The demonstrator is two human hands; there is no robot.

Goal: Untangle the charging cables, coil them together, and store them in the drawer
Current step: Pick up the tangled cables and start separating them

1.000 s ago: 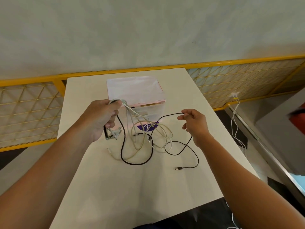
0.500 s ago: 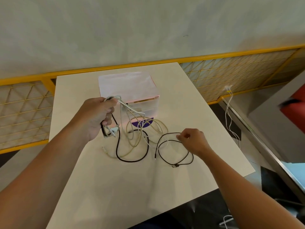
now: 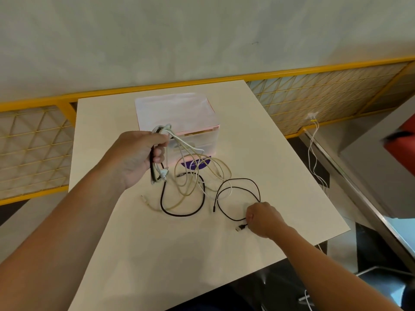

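Your right hand [image 3: 263, 218] dropping from mid-air to desk [image 3: 157, 254], now pinching thin black cable [image 3: 238, 179] near plug end. That cable now lying as separate loop right of tangle, probably almost free, though one white strand seems to be crossing it. Your left hand [image 3: 134, 160] keeping fist round bunched cables [image 3: 157, 176], raised before drawer unit [image 3: 175, 111], loops trailing onto desk. Coiling and storing not yet begun.
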